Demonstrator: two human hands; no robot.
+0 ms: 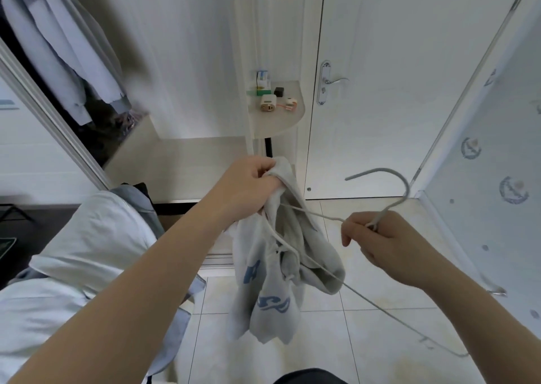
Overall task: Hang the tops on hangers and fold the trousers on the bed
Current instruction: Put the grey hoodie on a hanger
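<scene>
A grey hooded top (272, 269) with blue lettering and white drawstrings hangs bunched in front of me. My left hand (248, 187) grips it at its upper edge. My right hand (380, 237) holds a thin grey wire hanger (392, 175) at the neck below its hook. One hanger arm runs left into the top's opening, the other slants down to the right. Pale blue and white clothes (76, 254) lie heaped at the lower left, on what is hidden beneath them.
An open wardrobe (96, 114) at the upper left holds hanging light blue shirts (61, 52). A small corner shelf (278, 117) carries small items. A white door (380, 90) with a lever handle stands ahead. A patterned wall (497, 178) is close on the right. Pale tiles cover the floor.
</scene>
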